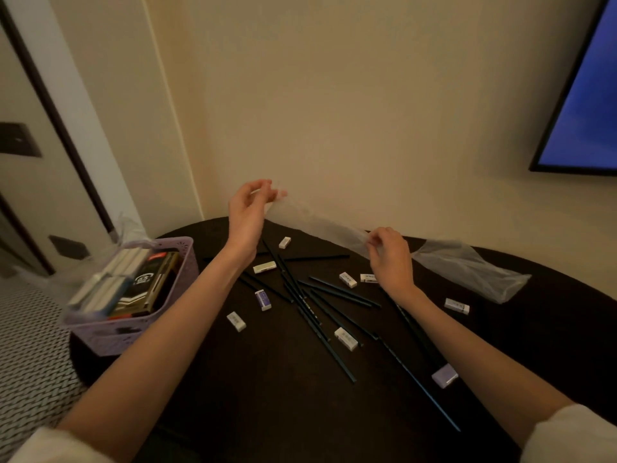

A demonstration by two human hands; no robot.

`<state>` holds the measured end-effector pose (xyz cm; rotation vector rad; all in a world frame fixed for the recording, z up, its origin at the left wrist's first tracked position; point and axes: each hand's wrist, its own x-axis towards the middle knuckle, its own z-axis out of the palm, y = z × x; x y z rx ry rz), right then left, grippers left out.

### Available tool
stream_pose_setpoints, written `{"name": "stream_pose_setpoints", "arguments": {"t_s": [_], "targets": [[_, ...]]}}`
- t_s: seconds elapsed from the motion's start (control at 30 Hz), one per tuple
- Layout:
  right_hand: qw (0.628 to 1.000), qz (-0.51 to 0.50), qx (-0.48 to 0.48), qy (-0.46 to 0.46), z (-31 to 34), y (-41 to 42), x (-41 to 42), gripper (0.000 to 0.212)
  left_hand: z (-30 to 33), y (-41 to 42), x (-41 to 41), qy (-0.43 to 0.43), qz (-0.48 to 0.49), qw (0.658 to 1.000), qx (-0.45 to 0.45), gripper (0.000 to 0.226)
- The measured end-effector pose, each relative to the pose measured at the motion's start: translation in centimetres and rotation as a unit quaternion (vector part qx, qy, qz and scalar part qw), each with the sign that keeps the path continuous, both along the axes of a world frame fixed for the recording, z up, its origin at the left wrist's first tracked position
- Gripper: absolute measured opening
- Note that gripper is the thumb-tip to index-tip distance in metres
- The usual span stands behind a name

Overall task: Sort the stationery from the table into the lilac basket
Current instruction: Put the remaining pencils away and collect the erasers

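clear plastic, a thin bag [320,225], stretches between the left hand [248,212], whose fingertips pinch its raised end, and the right hand [389,255], whose curled fingers grip it near the table's [267,396] far edge. dark pencils [310,305] lie crisscrossed mid-table, mostly pointing near to far, among scattered erasers [346,338] with unreadable labels. the lilac basket [133,332] overhangs the left edge; a box inside reads "0.5".

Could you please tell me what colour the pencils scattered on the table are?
The pencils look black or very dark, seen in the head view, the only view.
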<state>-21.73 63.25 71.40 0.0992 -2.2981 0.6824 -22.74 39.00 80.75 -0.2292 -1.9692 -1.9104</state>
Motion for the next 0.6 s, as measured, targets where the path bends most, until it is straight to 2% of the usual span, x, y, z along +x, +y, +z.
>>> {"name": "stream_pose_setpoints", "arguments": {"t_s": [0.1,0.2,0.27,0.33,0.5,0.6], "targets": [[0.998,0.037,-0.054,-0.003,0.4,-1.1,1.5,0.006,0.2,-1.7,1.4,0.003,0.047,0.999,-0.026,0.036],[0.993,0.073,-0.085,-0.023,0.8,-1.8,2.6,0.006,0.0,-3.5,2.4,-0.093,0.0,0.994,-0.062,0.053],[0.988,0.108,-0.104,-0.047,1.2,-2.1,3.0,0.007,0.0,-4.5,3.5,-0.12,-0.047,0.988,-0.079,0.039],[0.98,0.145,-0.119,-0.069,1.7,-2.5,3.4,0.008,0.4,-5.0,5.0,-0.094,-0.045,0.986,-0.128,0.021],[0.965,0.183,-0.154,-0.11,2.4,-3.8,3.2,0.008,2.8,-5.5,7.6,-0.002,0.002,0.981,-0.194,0.005],[0.964,0.143,-0.146,-0.171,2.6,-5.2,3.3,0.041,4.1,-6.0,8.5,0.047,0.104,0.957,-0.267,0.005]]}}
